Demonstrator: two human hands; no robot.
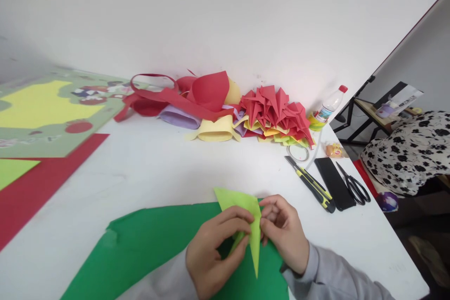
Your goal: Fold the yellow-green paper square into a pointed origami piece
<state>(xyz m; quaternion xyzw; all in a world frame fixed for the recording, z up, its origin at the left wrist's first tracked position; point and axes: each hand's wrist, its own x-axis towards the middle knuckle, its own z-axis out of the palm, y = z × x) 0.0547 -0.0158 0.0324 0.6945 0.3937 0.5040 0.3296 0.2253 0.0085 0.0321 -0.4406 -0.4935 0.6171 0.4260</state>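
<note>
A piece of folded lime-green paper is held between my two hands, over a large dark green sheet lying on the table. My left hand grips the paper from the left, thumb and fingers bent around its middle. On the other side, my right hand pinches its right edge between thumb and fingertips. One corner of the paper points to the upper left, and a narrow pointed flap hangs toward me. Part of the folds is hidden behind my left fingers.
Folded red paper shapes and paper bands lie along the wall. A bottle, tape roll, box cutter, black case and scissors are at right. A decorated green board lies at left.
</note>
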